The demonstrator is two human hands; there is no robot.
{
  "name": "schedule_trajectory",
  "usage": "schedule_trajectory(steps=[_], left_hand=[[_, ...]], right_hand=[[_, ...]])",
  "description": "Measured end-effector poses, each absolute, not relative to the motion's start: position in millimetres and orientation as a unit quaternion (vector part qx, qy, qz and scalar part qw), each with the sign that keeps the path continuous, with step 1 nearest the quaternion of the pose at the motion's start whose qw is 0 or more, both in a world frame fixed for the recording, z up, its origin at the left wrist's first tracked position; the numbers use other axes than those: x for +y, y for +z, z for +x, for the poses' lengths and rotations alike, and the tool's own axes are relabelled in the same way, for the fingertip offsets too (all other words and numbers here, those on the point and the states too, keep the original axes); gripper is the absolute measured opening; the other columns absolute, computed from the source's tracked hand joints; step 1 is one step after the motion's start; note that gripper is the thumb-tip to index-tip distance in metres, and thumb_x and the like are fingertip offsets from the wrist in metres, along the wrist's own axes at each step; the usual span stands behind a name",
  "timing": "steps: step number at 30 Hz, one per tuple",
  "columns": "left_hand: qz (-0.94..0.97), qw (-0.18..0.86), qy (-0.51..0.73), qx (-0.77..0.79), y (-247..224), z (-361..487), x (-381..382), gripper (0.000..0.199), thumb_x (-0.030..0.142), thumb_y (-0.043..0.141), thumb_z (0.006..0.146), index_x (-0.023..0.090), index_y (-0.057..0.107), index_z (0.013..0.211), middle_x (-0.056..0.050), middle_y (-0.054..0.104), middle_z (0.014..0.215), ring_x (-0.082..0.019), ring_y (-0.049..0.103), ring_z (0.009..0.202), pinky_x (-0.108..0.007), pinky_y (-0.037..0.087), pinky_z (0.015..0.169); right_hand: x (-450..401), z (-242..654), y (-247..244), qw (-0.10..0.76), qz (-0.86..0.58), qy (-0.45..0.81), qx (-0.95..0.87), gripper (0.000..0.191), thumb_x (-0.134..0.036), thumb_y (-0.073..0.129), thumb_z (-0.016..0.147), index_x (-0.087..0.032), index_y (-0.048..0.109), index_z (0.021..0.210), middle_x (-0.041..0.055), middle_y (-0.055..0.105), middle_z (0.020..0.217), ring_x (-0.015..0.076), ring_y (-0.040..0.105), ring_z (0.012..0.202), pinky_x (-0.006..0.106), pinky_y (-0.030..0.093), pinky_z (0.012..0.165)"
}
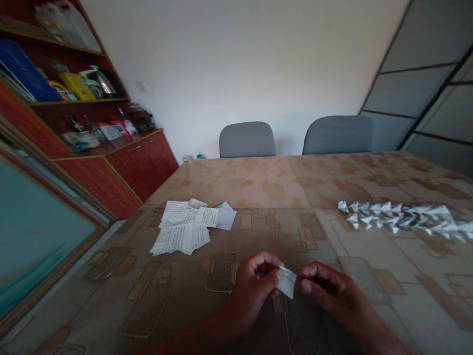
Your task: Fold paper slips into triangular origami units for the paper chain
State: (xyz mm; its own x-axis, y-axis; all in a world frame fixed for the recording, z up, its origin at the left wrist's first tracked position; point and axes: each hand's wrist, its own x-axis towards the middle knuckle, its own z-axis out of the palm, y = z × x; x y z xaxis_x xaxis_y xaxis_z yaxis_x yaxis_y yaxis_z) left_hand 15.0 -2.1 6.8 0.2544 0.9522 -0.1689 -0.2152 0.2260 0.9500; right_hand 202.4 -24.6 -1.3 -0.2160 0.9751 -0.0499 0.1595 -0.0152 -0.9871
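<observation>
Near the table's front, my left hand (258, 281) pinches a small piece of printed white paper (287, 283) between thumb and fingers. Just right of the paper is my right hand (327, 288), its thumb and index finger bent towards each other with a small gap and nothing visible between them. A loose pile of printed paper pieces (185, 227) lies on the table to the left. Pointed folded paper pieces (395, 217) stand in rows at the right.
A patterned cloth covers the table (258, 182). Two grey chairs (247, 139) stand behind its far edge. To the left is a red-brown cabinet (144, 158) with bottles, a kettle and other items on its shelves.
</observation>
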Motion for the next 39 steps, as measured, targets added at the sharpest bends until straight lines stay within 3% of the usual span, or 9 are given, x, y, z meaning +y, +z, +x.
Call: schedule_trajectory(steps=[6,11,17,26,33,39], left_hand=[[0.415,0.680,0.451,0.402,10.2,18.9,-4.3,0.023,0.030,0.073,0.070,0.014,0.062,0.081,0.004,0.053,0.059,-0.007,0.045,0.050,-0.018,0.038,0.047],[0.408,0.680,0.447,0.414,11.5,18.7,-5.1,0.026,0.031,0.075,0.067,0.014,0.059,0.078,0.004,0.054,0.060,-0.008,0.046,0.051,-0.018,0.039,0.045],[0.418,0.672,0.436,0.428,8.5,18.3,-3.0,0.024,0.030,0.073,0.067,0.014,0.060,0.079,0.004,0.051,0.059,-0.008,0.046,0.049,-0.019,0.038,0.045],[0.452,0.657,0.420,0.433,6.2,17.8,-4.8,0.023,0.032,0.070,0.071,0.014,0.060,0.081,0.005,0.052,0.058,-0.007,0.046,0.047,-0.019,0.037,0.045],[0.461,0.657,0.403,0.440,8.2,16.9,-4.1,0.022,0.029,0.068,0.071,0.015,0.059,0.084,0.005,0.053,0.060,-0.008,0.046,0.047,-0.020,0.037,0.047],[0.481,0.655,0.394,0.429,9.1,15.1,-5.7,0.018,0.028,0.065,0.074,0.015,0.058,0.085,0.005,0.051,0.061,-0.009,0.047,0.051,-0.021,0.037,0.050]], right_hand=[[-27.5,192.4,5.4,0.393,-0.442,0.565,-0.575,0.023,-0.042,0.062,0.084,-0.020,0.059,0.079,-0.0015,0.060,0.069,0.0131,0.056,0.063,0.022,0.043,0.058],[-31.7,195.3,19.7,0.395,-0.456,0.394,-0.693,0.005,-0.022,0.063,0.083,-0.022,0.058,0.083,-0.0008,0.058,0.076,0.0144,0.056,0.070,0.024,0.044,0.063],[-31.8,199.3,24.7,0.370,-0.401,0.277,-0.790,0.020,-0.005,0.062,0.079,-0.024,0.060,0.088,0.0012,0.057,0.089,0.0161,0.059,0.084,0.024,0.047,0.071],[-32.0,195.5,23.7,0.341,-0.401,0.278,-0.803,0.012,-0.011,0.058,0.088,-0.023,0.060,0.085,0.0020,0.058,0.088,0.0154,0.061,0.082,0.023,0.049,0.069],[-32.5,196.6,24.9,0.315,-0.412,0.194,-0.833,0.012,-0.021,0.056,0.092,-0.026,0.066,0.096,0.0036,0.063,0.086,0.0187,0.062,0.080,0.027,0.051,0.067],[-32.6,194.3,31.0,0.342,-0.407,0.263,-0.805,0.014,-0.015,0.051,0.092,-0.023,0.063,0.091,0.0040,0.062,0.086,0.0165,0.063,0.079,0.024,0.052,0.068]])
